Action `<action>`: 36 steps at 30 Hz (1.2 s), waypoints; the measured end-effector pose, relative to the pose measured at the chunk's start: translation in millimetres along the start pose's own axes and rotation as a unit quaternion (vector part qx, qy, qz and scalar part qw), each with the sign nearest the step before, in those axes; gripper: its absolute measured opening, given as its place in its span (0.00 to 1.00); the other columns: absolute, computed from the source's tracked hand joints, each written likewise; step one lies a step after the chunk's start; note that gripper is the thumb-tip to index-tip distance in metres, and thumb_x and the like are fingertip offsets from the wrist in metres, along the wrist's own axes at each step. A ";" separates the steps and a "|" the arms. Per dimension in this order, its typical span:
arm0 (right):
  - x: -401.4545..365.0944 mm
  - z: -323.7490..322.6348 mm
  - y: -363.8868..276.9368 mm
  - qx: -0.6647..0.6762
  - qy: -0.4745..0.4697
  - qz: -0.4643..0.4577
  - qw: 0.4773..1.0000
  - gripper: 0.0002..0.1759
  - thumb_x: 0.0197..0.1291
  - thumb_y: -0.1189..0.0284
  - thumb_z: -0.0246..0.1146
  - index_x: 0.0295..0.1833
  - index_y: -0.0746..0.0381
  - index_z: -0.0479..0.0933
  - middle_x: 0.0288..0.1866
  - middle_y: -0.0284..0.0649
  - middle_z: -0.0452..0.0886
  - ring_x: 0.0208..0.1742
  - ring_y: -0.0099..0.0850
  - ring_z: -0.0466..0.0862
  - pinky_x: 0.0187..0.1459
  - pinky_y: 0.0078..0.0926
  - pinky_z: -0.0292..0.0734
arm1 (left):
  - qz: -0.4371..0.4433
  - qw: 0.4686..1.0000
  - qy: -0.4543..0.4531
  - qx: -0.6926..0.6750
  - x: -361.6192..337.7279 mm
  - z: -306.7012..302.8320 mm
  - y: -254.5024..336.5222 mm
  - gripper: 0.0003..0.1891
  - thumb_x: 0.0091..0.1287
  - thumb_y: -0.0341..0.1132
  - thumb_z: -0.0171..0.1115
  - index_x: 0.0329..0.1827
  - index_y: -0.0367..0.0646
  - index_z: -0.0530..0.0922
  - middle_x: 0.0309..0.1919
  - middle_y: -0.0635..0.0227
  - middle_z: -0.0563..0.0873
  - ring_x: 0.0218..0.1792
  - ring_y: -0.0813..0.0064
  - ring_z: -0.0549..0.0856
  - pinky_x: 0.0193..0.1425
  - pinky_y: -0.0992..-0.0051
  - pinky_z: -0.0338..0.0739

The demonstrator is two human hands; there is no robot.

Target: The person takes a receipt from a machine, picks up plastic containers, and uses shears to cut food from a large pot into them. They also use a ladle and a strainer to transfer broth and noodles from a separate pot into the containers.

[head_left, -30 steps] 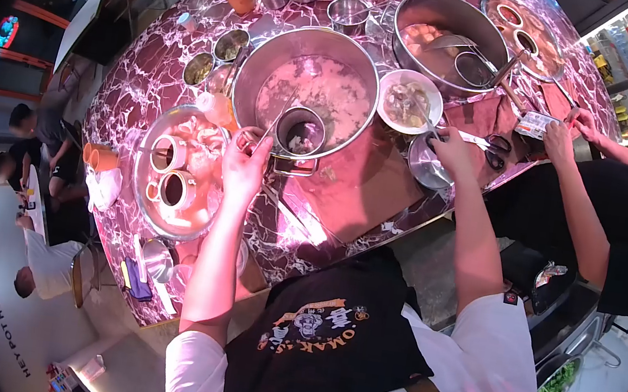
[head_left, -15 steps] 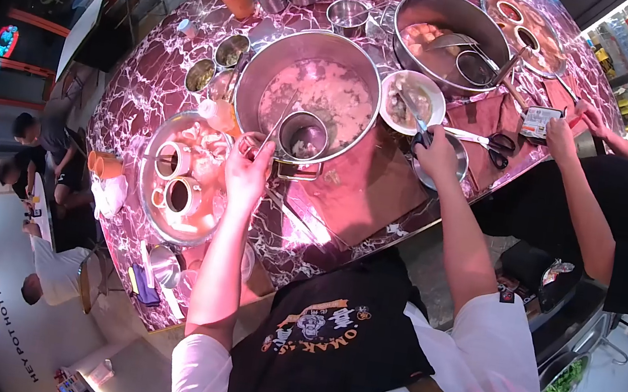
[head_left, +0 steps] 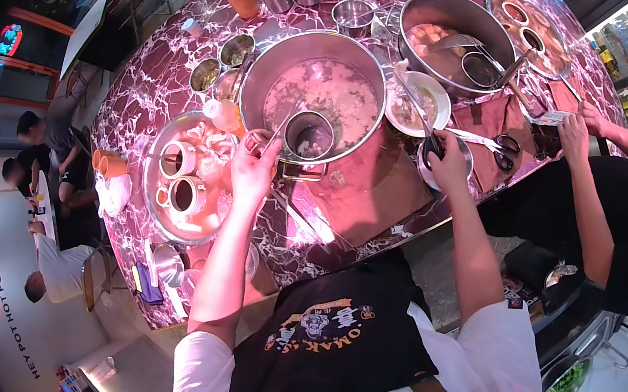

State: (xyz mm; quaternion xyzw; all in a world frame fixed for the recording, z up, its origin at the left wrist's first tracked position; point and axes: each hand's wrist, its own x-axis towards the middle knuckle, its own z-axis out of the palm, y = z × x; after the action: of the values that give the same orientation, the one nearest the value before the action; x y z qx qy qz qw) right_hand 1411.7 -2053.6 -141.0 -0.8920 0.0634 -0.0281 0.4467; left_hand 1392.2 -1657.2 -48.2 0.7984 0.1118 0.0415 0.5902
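My left hand (head_left: 254, 167) grips the thin handle of a deep metal ladle (head_left: 311, 133), whose cup sits inside the near rim of a large steel pot (head_left: 250, 91). Pale, cloudy broth with bits in it (head_left: 345, 92) fills the pot's lower part. My right hand (head_left: 451, 163) is closed around the black handles of scissors (head_left: 417, 102). Their blades slant over a white bowl (head_left: 444, 106) of pale food in liquid, and a pale piece of food (head_left: 401, 69) shows near the tips at the far rim. Under my right hand stands a small metal bowl (head_left: 465, 169), partly hidden.
Black-handled scissors (head_left: 502, 144) lie to the right. A second big pot (head_left: 462, 2) with ladles stands behind, near a co-worker's hands (head_left: 575, 136) holding a small package. On the left, a round tray (head_left: 149, 197) carries jars and a bottle (head_left: 221, 112).
The scissors' tips have moved from inside the white bowl to its far rim, where a pale piece now shows. My left hand and the ladle stay nearly in place. The co-worker's package has tilted.
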 end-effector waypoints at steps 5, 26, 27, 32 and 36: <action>-30.0 -0.4 -84.9 0.023 -0.148 -0.068 0.986 0.27 0.54 0.70 0.65 0.61 0.60 0.73 0.49 0.51 0.84 0.51 0.50 0.85 0.53 0.44 0.79 | -0.014 1.000 -0.003 -0.014 0.7 2.3 -1.1 0.07 0.69 0.28 0.68 0.46 0.41 0.80 0.29 0.79 0.80 0.29 0.90 0.75 0.34 0.85 0.69; 24.7 -44.8 -38.7 -0.340 -0.110 -0.034 0.933 0.22 0.53 0.73 0.64 0.56 0.61 0.75 0.46 0.51 0.85 0.50 0.50 0.86 0.51 0.49 0.81 | 0.012 1.000 0.021 -0.007 -11.0 -4.0 7.7 0.09 0.68 0.27 0.69 0.48 0.40 0.79 0.27 0.79 0.79 0.26 0.90 0.74 0.30 0.84 0.69; 26.9 -42.7 -33.8 -0.310 -0.107 -0.019 0.944 0.21 0.54 0.73 0.64 0.56 0.61 0.76 0.46 0.51 0.85 0.50 0.51 0.85 0.51 0.49 0.81 | 0.015 1.000 0.021 -0.002 -9.9 -4.9 6.9 0.09 0.68 0.27 0.69 0.48 0.40 0.79 0.27 0.79 0.79 0.26 0.90 0.75 0.30 0.84 0.69; 28.7 -44.9 6.6 -0.091 -0.101 0.099 0.986 0.22 0.57 0.72 0.69 0.59 0.61 0.78 0.42 0.41 0.86 0.41 0.37 0.86 0.41 0.36 0.81 | 0.008 1.000 0.019 -0.022 -10.2 -6.6 5.2 0.09 0.68 0.27 0.68 0.48 0.39 0.79 0.28 0.79 0.79 0.27 0.90 0.75 0.31 0.85 0.68; 30.0 -54.8 40.9 0.171 -0.150 0.241 0.943 0.20 0.60 0.72 0.70 0.58 0.58 0.79 0.37 0.32 0.85 0.33 0.22 0.83 0.30 0.21 0.75 | 0.006 0.999 0.015 -0.028 -7.6 -6.0 1.1 0.08 0.68 0.27 0.68 0.48 0.39 0.79 0.28 0.79 0.79 0.26 0.91 0.75 0.31 0.85 0.68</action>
State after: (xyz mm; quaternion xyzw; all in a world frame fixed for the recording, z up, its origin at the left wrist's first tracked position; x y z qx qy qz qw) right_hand 1432.0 -2125.4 -141.2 -0.7541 0.2029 0.2041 0.5903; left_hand 1383.8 -1653.7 -44.8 0.7816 0.1142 0.0603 0.6102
